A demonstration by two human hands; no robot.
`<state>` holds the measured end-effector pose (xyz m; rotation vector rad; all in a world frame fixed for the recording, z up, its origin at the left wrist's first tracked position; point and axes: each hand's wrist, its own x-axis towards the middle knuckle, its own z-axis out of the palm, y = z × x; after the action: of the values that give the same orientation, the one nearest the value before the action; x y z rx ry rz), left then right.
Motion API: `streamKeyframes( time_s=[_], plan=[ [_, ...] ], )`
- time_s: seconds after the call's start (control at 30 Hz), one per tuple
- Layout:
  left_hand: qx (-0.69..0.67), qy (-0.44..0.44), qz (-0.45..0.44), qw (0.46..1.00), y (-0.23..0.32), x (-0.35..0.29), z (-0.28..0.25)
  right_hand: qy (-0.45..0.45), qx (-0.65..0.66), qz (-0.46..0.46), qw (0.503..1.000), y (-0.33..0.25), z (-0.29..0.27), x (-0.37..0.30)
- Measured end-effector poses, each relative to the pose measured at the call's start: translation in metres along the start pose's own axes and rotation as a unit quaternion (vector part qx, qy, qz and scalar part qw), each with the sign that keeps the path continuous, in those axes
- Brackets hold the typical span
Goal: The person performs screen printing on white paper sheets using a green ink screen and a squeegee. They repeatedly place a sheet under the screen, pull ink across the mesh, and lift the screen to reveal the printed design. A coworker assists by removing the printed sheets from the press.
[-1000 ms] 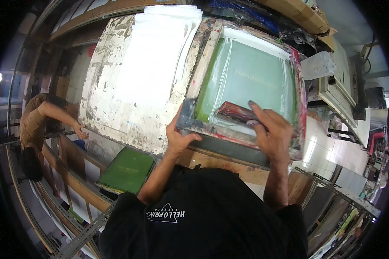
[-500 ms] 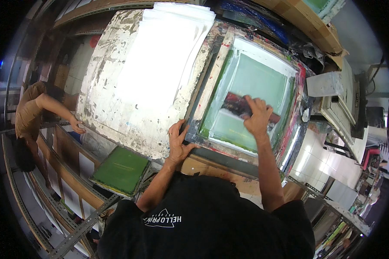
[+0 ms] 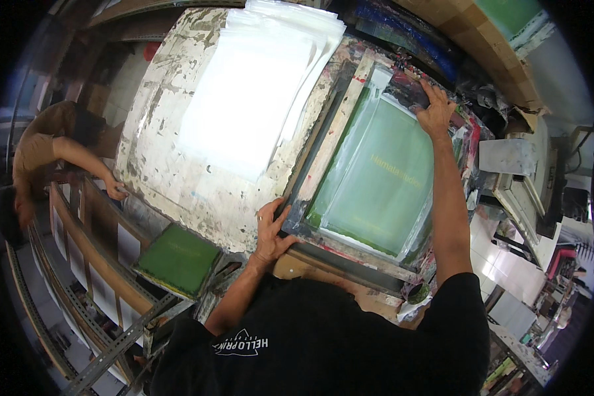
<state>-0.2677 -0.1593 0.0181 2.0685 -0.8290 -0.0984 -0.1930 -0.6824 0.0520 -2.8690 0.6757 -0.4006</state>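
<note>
A screen-printing frame (image 3: 336,135) of wood lies on the right side of the table, its green mesh (image 3: 376,175) streaked with pale ink. At the frame's far end, my right hand (image 3: 437,115) is closed on a squeegee (image 3: 406,91) with a dark, red-stained handle. The squeegee lies crosswise on the mesh, and my fingers partly cover it. My left hand (image 3: 270,231) rests at the near left corner of the frame, thumb and fingers spread apart around that corner.
A stack of white sheets (image 3: 251,92) lies on the paint-worn board (image 3: 152,125) to the left. Near it are a green screen (image 3: 179,259) and wooden racks (image 3: 96,244). Another person's hand (image 3: 117,191) touches the board's left edge. A whitish plastic container (image 3: 507,156) stands at right.
My right hand has pushed the squeegee from the middle of the mesh to its far end. My left hand has stayed at the frame's corner. The view has shifted slightly.
</note>
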Motion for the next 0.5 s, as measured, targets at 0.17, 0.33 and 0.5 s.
streamKeyframes(
  time_s=[0.17,0.33,0.5],
  plan=[
    [-0.009,-0.002,-0.004,1.000,0.001,0.002,0.000,0.019,0.108,-0.029,0.994,0.021,-0.009,0.020],
    [-0.001,0.002,0.012,1.000,0.002,0.002,-0.002,0.075,0.016,-0.104,0.992,0.009,-0.014,-0.001],
    [-0.031,-0.020,-0.009,0.999,0.000,-0.006,-0.002,0.106,0.018,-0.138,0.985,-0.020,-0.019,-0.065]
  ],
)
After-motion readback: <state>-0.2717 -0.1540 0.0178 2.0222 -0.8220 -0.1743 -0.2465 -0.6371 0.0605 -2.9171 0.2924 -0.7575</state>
